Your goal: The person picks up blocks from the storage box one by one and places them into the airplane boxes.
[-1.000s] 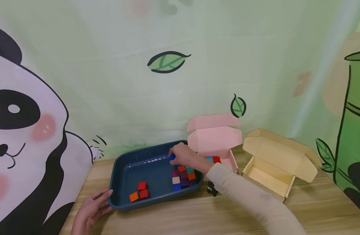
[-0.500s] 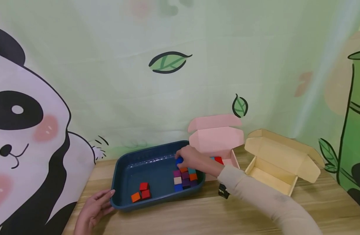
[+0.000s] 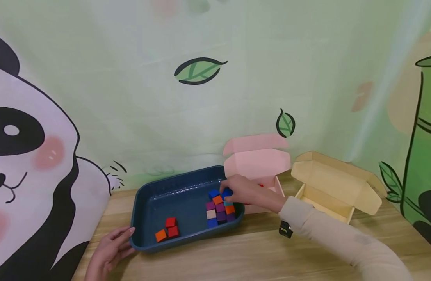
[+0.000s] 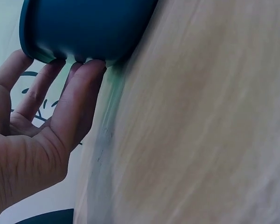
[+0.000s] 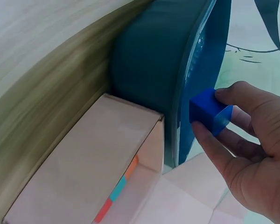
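Note:
My right hand [image 3: 238,191] pinches a blue cube [image 5: 210,109] between thumb and fingers, over the right end of the dark blue tray [image 3: 187,181]. In the right wrist view, the cube shows clear against the tray's wall. Below and beside that hand, a block of cubes in several colours [image 3: 219,208] sits close together in the tray. Another blue cube [image 3: 213,194] lies at the back of this group. My left hand [image 3: 111,249] touches the tray's left end from outside with extended fingertips; the left wrist view shows the fingers [image 4: 79,95] against the outer wall.
Two red cubes and an orange cube [image 3: 161,235] lie at the tray's front left. An open pink box [image 3: 257,164], with a few cubes inside, stands right of the tray. Farther right is an open tan box [image 3: 328,187]. A printed cloth [image 3: 148,97] hangs behind.
My right hand has moved right with the blue cube, toward the tray's right side, uncovering the other blue cube behind the group. The left hand stays at the tray's end.

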Tool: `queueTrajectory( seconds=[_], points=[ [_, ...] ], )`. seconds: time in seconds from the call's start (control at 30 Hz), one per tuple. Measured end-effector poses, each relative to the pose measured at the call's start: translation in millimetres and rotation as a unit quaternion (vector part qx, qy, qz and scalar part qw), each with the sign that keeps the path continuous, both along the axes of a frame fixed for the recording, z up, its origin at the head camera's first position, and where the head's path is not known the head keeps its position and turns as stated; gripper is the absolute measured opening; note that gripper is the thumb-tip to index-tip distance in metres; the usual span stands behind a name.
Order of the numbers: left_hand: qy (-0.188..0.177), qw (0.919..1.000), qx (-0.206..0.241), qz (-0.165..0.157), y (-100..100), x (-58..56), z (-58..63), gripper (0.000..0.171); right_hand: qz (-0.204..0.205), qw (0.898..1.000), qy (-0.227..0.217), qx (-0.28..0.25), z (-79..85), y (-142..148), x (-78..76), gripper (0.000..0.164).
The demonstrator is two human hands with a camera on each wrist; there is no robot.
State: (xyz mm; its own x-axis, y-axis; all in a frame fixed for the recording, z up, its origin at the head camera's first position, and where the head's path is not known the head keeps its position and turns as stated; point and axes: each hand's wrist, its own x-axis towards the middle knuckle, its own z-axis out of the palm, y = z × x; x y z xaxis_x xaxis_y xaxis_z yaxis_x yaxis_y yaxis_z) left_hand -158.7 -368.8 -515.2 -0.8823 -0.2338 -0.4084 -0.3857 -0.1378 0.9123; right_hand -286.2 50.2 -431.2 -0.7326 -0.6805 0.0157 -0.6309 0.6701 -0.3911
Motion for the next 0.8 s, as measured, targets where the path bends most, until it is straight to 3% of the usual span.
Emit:
queueTrajectory(
  seconds=[0.4, 0.67, 0.8],
  points=[
    [0.009, 0.9999, 0.006, 0.001, -2.3, 1.6, 0.2, 0.021, -0.012, 0.999, 0.022, 0.023, 19.0, 49.6, -10.9, 0.016],
    [0.004, 1.0, -0.001, 0.001, -1.6, 1.5, 0.5, 0.035, -0.003, 0.993, 0.046, 0.11, 12.1, 82.2, -26.9, 0.013],
    [0.015, 0.9999, 0.001, -0.004, -2.6, 1.8, 0.0, 0.027, 0.023, 0.986, 0.069, 0.149, 11.9, 92.3, -33.3, 0.015]
  ],
)
